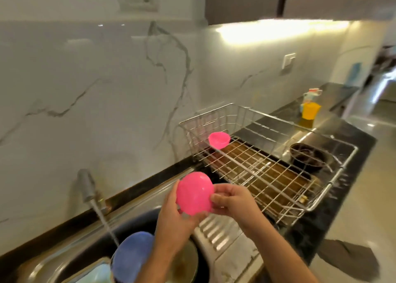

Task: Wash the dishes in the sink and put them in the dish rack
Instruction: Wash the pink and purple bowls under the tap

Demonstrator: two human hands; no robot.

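Pink bowl [194, 193] held upside down above the sink's edge [222, 235], gripped between left hand [171, 216] and right hand [233, 199], fingers curled on opposite sides; dish rack [267, 167] just beside, already holding a second pink bowl [219, 140] and a dark dish [308, 157]; tap [86, 185] running onto a blue bowl [132, 255] in the basin; likely risks: wet plastic slipping free on the way across, or catching the rack's wire rim and tipping out.
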